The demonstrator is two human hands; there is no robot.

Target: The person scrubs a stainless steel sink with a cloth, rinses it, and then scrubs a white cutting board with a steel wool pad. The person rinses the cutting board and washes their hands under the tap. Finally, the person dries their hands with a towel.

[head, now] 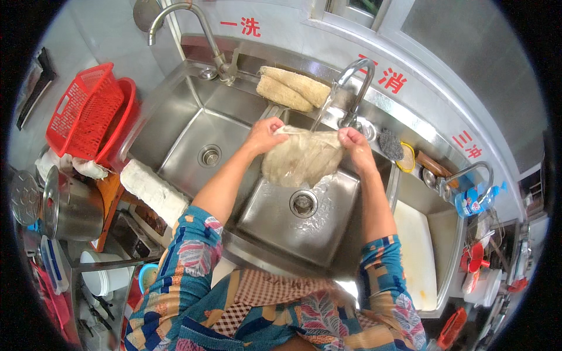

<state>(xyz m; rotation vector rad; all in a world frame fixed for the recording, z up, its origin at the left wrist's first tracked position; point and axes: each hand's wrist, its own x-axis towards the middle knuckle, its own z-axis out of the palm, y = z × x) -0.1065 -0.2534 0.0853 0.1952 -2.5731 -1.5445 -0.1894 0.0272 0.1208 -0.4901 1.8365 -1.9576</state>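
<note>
A wet, beige cloth (pixel 303 153), perhaps a cloth bag, hangs spread between both hands above the middle sink basin (pixel 281 228). My left hand (pixel 265 135) pinches its upper left corner. At the upper right edge, my right hand (pixel 354 145) grips it between thumb and fingers. Water runs from the middle faucet (pixel 362 81) down behind the top edge of the cloth. Drops and streaks of water lie on the basin floor around the drain (pixel 303 203).
Two loofahs (pixel 292 87) lie on the ledge behind the basins. A steel-wool scourer (pixel 390 144) and a yellow-edged sponge (pixel 406 156) sit right of the faucet. The left basin (pixel 175 145) adjoins; the right one holds a white cutting board (pixel 415 254). Red plastic baskets (pixel 88 112) stand left.
</note>
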